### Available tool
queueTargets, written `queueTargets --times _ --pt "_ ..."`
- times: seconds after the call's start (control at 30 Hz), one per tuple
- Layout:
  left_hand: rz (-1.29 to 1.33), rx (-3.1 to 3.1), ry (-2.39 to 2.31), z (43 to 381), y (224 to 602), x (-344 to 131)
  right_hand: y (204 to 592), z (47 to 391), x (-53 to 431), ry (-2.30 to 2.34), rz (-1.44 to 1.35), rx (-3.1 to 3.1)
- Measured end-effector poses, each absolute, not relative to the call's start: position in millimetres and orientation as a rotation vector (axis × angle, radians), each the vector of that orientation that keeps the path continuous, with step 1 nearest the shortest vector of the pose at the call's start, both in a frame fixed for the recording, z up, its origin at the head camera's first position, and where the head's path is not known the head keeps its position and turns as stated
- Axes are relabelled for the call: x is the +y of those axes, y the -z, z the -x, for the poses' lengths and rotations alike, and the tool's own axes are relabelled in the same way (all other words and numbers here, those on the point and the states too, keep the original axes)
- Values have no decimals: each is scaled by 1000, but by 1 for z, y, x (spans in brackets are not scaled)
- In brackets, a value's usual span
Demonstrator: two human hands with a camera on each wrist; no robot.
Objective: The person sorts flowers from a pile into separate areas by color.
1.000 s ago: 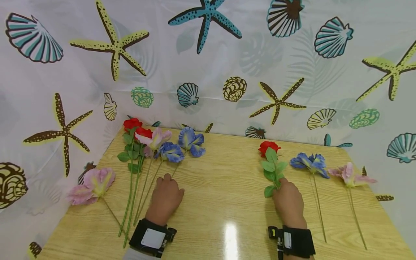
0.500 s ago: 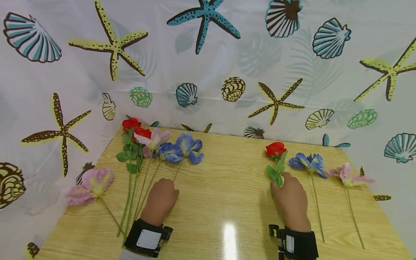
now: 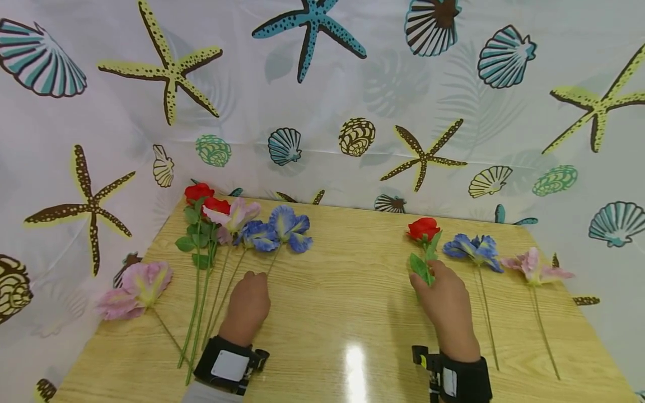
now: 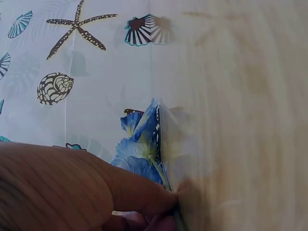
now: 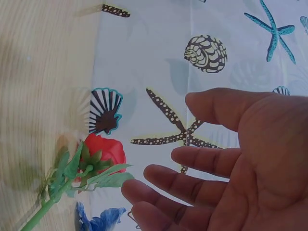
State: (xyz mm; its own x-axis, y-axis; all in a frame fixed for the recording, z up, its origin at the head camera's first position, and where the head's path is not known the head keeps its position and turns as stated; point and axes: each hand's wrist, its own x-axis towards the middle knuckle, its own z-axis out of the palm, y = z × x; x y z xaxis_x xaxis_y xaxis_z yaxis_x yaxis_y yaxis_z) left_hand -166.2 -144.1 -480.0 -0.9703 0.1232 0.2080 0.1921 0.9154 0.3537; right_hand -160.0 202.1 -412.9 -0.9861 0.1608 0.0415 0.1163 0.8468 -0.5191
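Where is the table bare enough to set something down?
The widest bare patch on the table is the middle, between the left grip with its blue flower and the right grip by a single red rose. Near left, below the leftmost pink flower, is smaller room. Crowded: far left, where red roses and other flowers bunch.

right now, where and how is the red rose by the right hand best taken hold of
Likely best by the bare stem of the red rose, just below its leaves, pinched from above by the right hand, coming from the person's side. The stem looks slim there, the bloom points away from the person, and leaves crowd the upper end.
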Motion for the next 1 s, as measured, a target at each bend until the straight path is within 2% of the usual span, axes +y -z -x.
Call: queueTargets --times 0.33,0.7,1.0 --pt "248 -2898 588 166 481 -141 406 160 193 -877 193 -2958" --pt "220 -3013 952 168 468 -127 416 161 179 -856 -259 -2981" --pt "322 -2859 1361 163 454 -105 421 164 159 -810 -437 -2855"
